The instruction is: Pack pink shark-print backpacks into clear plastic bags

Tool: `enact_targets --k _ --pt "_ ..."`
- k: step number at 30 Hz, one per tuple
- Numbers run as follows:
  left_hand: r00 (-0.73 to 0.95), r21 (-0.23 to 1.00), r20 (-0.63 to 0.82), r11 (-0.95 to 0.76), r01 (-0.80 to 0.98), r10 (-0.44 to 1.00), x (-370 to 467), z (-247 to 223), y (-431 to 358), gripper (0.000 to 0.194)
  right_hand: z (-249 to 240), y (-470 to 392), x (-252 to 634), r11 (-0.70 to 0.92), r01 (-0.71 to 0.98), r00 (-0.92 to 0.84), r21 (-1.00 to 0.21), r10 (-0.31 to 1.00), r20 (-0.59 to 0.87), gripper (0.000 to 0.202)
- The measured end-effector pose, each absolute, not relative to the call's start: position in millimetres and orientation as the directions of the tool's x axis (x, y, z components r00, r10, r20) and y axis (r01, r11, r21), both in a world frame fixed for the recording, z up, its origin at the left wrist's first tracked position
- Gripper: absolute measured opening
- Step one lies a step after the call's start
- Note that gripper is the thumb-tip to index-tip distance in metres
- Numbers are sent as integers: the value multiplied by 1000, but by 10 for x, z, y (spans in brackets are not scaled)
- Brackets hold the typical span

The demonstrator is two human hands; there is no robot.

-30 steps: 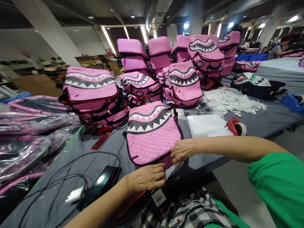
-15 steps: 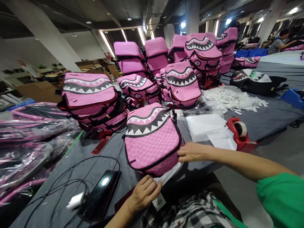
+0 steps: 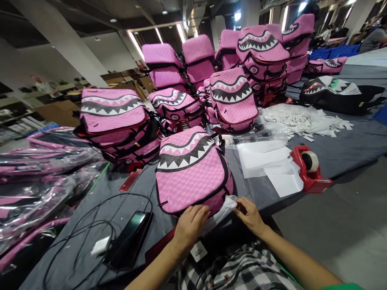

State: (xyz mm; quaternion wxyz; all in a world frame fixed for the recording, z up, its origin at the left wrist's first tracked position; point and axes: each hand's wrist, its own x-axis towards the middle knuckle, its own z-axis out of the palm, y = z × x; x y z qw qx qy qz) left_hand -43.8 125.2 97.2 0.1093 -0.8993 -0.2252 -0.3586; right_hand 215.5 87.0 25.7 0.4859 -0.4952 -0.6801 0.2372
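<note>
Pink bag (image 3: pixel 192 173) points teeth (image 3: pixel 186 157) away, lengthwise; hands (image 3: pixel 192 225) apart, left unclear, right (image 3: pixel 250 216) pinching sheet (image 3: pixel 226 206).

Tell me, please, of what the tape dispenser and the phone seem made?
Tape dispenser: probably hard plastic, glossy red; it shows smooth moulded curves and highlights.
Phone: glass-like front, glossy black, with a bright reflection; its body material I cannot tell.

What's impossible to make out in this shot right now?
All in the head view:
- Left hand: its thumb and grip, hidden behind its own back.
- White wrap, held by the right hand: its near part, hidden by the left hand.
- Front bag: its underside, hidden by the bag itself.
- Tag: print too small and blurred.
- Blue object: cut off by the right edge.
</note>
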Motion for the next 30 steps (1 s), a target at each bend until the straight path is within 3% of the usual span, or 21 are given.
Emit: enact_targets --k 3,6,10,15,18,21,23,25,28,30 --pt "687 -84 643 -861 502 338 -225 935 1317 20 263 1015 1967 274 220 63 -936 954 294 27" --pt "738 -75 595 -893 444 317 -151 824 1301 33 318 1177 1886 229 97 131 -969 962 240 29" --pt "634 231 524 -811 537 569 -156 738 1265 33 390 1309 1893 288 152 150 -945 939 310 25" --pt "665 556 164 -625 547 728 -143 788 1275 29 396 1491 1864 138 79 251 -987 956 154 37" --pt "650 543 37 -562 624 759 -145 753 1278 29 468 1483 1932 36 15 221 -999 975 38 43" --pt "666 448 48 -611 652 745 -139 701 1270 32 713 1318 2075 129 185 239 -974 956 172 33" --pt "668 430 48 -619 658 743 -121 708 1263 32 927 1196 2120 270 413 97 -870 937 336 21" --pt "674 438 19 -612 659 739 -101 745 1259 32 1112 1134 2085 400 651 -150 -645 901 407 17" --pt "687 473 10 -609 637 726 -79 795 1253 28 1259 1174 1965 452 858 -378 -243 877 296 19" --pt "687 500 22 -604 621 726 -71 798 1242 24 1279 1229 1925 443 891 -422 -98 888 182 10"
